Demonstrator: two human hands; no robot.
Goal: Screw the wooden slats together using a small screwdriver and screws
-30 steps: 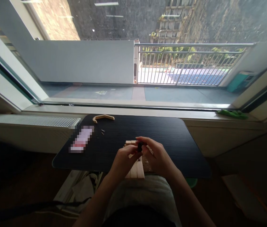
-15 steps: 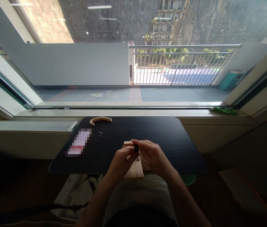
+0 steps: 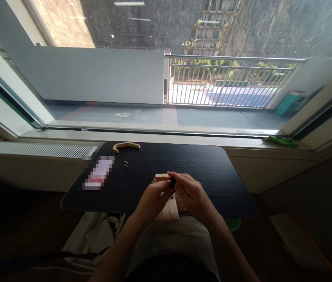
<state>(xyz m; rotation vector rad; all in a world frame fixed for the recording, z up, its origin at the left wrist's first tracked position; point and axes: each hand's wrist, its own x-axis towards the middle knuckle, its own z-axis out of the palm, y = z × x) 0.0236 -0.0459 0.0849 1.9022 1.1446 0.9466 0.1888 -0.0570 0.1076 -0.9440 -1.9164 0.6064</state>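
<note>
Over the near edge of the dark table (image 3: 207, 168), my two hands meet around a small black object (image 3: 173, 182), perhaps a knob or short handle; its lower end is hidden. My right hand (image 3: 193, 191) pinches it from above with closed fingers. From the other side, the fingers of my left hand (image 3: 154, 197) are closed at its base. Below them lies a pale slatted wooden piece (image 3: 166, 214), with a small dark spot on its face near my fingertips. Part of it is covered by my hands.
A curved wooden hook-shaped piece (image 3: 128, 144) lies at the table's far left. Nearer are small screw-like bits (image 3: 125, 162) and a blurred pale sheet (image 3: 99, 173). Beyond stand the window sill with a green cloth (image 3: 282, 141) and a radiator (image 3: 36, 149).
The view has shifted and tilted slightly. Both hands keep nearly the same pose around the black object, and the things on the table have not moved.
</note>
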